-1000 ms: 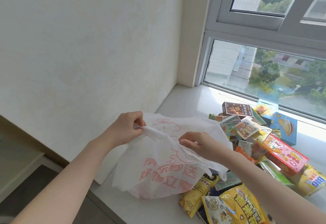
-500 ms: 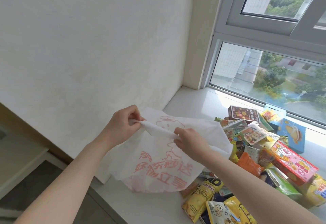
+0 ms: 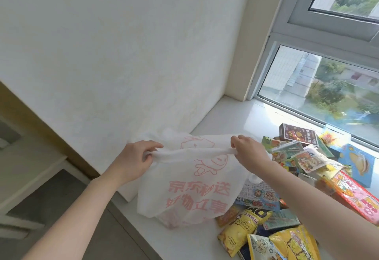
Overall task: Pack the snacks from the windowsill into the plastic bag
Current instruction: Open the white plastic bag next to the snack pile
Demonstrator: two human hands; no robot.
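plastic bag (image 3: 190, 190): thin white film printed in pink, held up over the near left end of the windowsill (image 3: 235, 116), its lower end sagging down to the sill, just beside the snacks (image 3: 303, 158). the film looks very light, limp and rather slick. it has no form of its own and hangs wherever it is unsupported, so the mouth will probably fall shut unless held apart. the sound places to hold are the bunched top edge or the handles, where folded layers give the fingers purchase.

left hand (image 3: 133, 161): grip closed round one gathered end of the upper edge. right hand (image 3: 250, 153): grip curled on the other end, so the edge runs as a taut band between the two. no snack shows inside the bag. packing appears not yet begun, and the step in hand is judged to be opening the mouth.

snacks: a loose heap on the sill, right of the bag. the yellow crisp packets (image 3: 244, 227) lie nearest. they are likely light, puffed and crushable, best taken by a sealed seam. the dark brown carton (image 3: 298, 134), pink box (image 3: 356, 196) and blue box (image 3: 356, 163) look stiff, can be gripped across their edges, and would sit better at the bottom.

beyond: window (image 3: 328, 87) behind the heap, plain white wall (image 3: 123, 54) to the left.
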